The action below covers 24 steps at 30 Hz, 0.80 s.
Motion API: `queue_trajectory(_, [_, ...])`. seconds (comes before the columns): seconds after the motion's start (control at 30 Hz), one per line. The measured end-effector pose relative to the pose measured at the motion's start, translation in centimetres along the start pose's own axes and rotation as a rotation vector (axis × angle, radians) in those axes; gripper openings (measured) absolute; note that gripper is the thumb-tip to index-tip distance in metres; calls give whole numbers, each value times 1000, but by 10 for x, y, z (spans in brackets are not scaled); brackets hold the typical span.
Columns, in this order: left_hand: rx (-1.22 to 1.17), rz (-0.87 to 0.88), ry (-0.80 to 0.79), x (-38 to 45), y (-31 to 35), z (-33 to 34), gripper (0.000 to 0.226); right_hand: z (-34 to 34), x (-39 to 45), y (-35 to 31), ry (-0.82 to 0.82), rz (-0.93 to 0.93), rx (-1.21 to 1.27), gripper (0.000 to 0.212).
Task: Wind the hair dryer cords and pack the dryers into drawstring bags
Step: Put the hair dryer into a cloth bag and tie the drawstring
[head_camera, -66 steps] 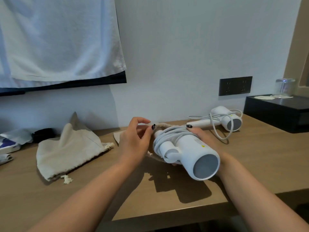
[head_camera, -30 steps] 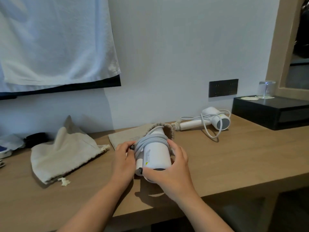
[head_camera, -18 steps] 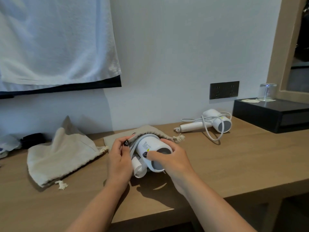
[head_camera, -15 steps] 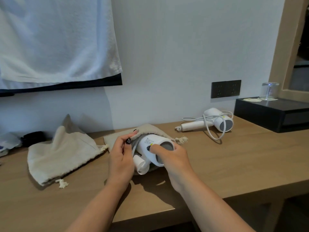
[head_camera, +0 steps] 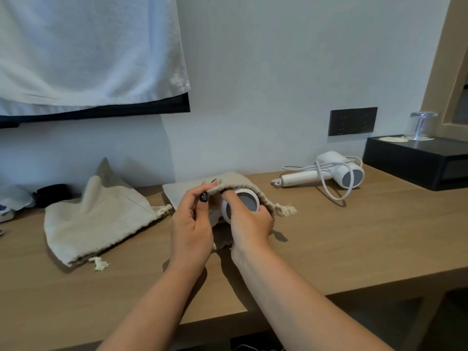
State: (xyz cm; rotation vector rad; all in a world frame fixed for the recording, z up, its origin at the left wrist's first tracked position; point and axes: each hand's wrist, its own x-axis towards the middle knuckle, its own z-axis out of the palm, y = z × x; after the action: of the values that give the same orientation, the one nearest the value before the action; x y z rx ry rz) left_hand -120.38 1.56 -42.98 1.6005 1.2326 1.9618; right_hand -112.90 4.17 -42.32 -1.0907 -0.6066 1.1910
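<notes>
A white hair dryer lies mostly inside a beige drawstring bag at the middle of the wooden desk; only its round grey end shows at the bag's mouth. My left hand pinches the bag's upper rim. My right hand grips the dryer's exposed end from below. A second white hair dryer lies at the back right with its cord looped loosely over it. Another beige drawstring bag sits bulging on the left.
A black box with an upturned glass stands at the far right. A dark wall socket is above the desk. A white towel hangs at upper left. Small dark and white items lie at far left.
The wound dryer has gone from my hands in the open air into the bag's mouth, and the bag's rim has been drawn further over it until only its end shows.
</notes>
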Motion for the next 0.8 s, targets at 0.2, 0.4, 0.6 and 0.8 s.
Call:
queue_trajectory(0.2, [386,22,-36,2,-8,-17,33,-16,10,-16,-251,76,-309,98])
queue_trajectory(0.4, [834,-78,-337,-12,-7,-27,22,-28,17,-23,-332,158,-284,91])
queue_trajectory(0.6, [868,-273,-492,-8,-6,-20,19,-18,18,-19,-185,138,-108,48])
queue_trajectory(0.8, [770,-343,-516,0,-5,-25,11,3,19,-3,-91,87,-92,71])
